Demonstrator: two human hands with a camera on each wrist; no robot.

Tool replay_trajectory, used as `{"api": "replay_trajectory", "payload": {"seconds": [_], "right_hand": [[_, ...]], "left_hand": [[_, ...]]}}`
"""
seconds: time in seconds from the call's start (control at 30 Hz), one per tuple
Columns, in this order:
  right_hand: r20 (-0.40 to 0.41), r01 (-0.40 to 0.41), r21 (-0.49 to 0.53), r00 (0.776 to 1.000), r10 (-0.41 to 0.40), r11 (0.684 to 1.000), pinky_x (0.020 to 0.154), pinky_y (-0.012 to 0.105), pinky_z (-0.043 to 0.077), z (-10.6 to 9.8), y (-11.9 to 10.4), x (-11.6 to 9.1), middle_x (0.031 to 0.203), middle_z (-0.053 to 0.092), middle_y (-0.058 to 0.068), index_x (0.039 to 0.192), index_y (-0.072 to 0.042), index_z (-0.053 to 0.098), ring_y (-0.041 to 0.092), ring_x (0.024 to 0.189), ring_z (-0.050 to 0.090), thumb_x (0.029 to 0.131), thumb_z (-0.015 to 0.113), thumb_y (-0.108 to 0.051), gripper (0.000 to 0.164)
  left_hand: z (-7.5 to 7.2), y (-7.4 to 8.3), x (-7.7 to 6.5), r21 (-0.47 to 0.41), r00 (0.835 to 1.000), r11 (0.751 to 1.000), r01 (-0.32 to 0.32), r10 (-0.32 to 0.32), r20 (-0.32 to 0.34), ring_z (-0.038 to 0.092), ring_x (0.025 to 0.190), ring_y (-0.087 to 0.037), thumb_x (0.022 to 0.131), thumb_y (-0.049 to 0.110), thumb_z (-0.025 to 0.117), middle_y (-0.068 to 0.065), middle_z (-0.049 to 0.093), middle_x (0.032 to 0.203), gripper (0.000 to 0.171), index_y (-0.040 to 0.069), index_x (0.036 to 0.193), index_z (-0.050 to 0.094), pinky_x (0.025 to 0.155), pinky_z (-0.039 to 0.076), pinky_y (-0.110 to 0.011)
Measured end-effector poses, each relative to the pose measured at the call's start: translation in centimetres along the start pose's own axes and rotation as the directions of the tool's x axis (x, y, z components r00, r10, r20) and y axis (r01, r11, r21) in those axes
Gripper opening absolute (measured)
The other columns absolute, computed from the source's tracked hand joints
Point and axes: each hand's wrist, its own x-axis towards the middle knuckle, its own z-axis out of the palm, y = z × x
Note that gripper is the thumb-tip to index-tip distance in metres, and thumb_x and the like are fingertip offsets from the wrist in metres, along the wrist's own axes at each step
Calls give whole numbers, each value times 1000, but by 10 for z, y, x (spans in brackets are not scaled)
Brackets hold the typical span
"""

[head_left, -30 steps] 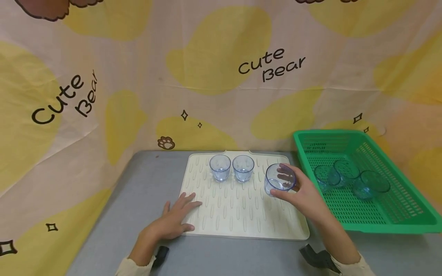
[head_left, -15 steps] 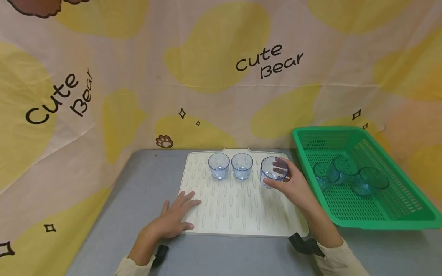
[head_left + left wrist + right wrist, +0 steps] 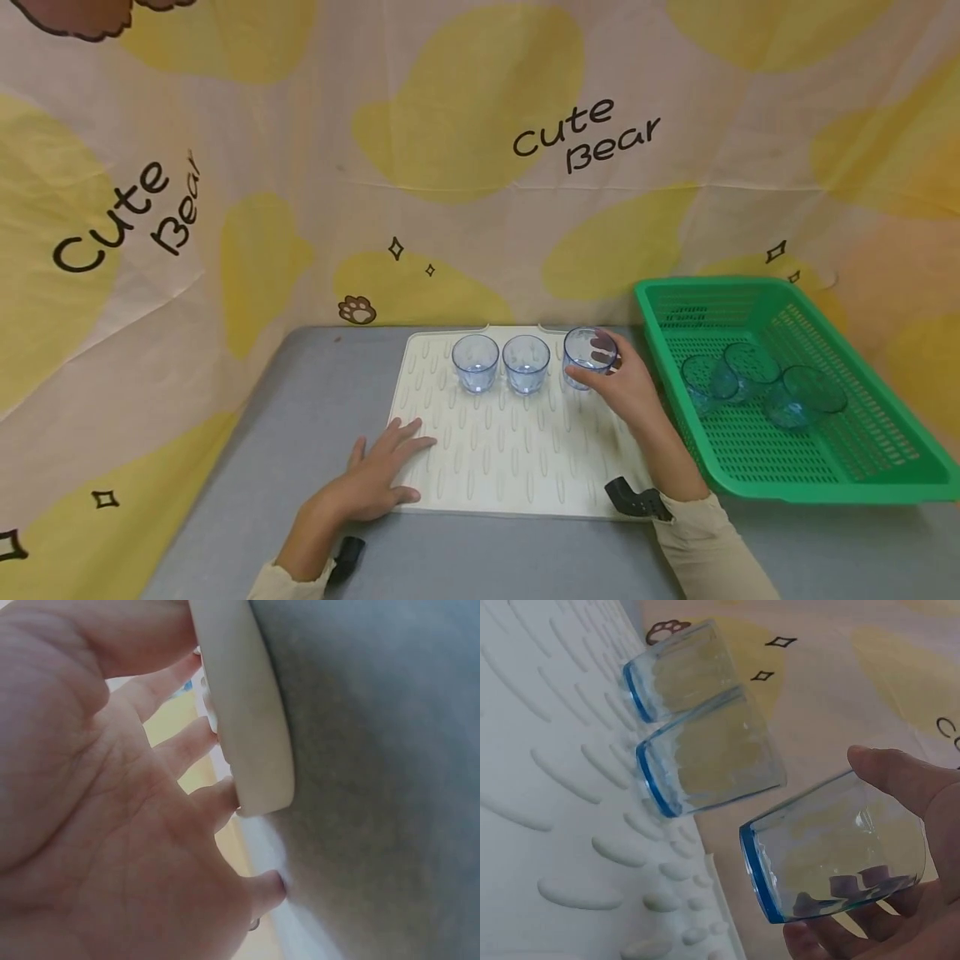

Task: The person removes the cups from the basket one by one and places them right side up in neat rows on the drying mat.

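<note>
My right hand (image 3: 630,385) grips a clear bluish drinking glass (image 3: 589,350) by its sides, thumb in front and fingers behind. It is upright over the back right of a white ridged mat (image 3: 510,458). In the right wrist view, a gap shows between the blue base of this glass (image 3: 832,855) and the mat (image 3: 562,825). To its left stand two like glasses, a middle glass (image 3: 527,367) and a left glass (image 3: 476,365), side by side on the mat. My left hand (image 3: 371,479) rests with spread fingers at the mat's left front edge (image 3: 247,712).
A green slotted basket (image 3: 825,492) stands on the right with several bluish glasses (image 3: 802,398) inside, some tilted. Its left wall is close to my right forearm. A patterned cloth (image 3: 465,150) hangs behind the grey table (image 3: 255,467).
My right hand has carried the glass back and slightly left, nearly level with the two standing glasses. My left hand stays at the mat's edge.
</note>
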Motion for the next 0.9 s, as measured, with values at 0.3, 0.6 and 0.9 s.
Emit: {"api": "replay_trajectory", "payload": {"seconds": [0.3,0.6,0.9], "right_hand": [[23,11,-15,1000,-11,1000,95,34,47,6,20,16,145,50,13,150,-13,36,31,129,50,80,84,-31,86],[47,9,20,999,-10,1000,107,45,43,11,35,25,149,49,15,151,-12,35,33,134,49,82,82,-30,85],[30,44,101,998,-47,994,108,42,44,18,43,31,149,50,16,150,-11,38,31,137,50,82,82,-24,82]], "left_hand": [[2,-1,0,-5,1000,1000,-18,18,-10,7,156,-36,85,23,76,-4,24,166,69,27,147,45,113,-2,-73],[1,-2,1,-2,1000,1000,-30,30,-10,8,156,-36,85,23,76,-4,24,166,70,26,147,45,112,-2,-74],[1,-1,2,6,1000,1000,-20,20,-8,7,156,-36,85,24,76,-4,24,166,70,27,147,45,113,-3,-73]]}}
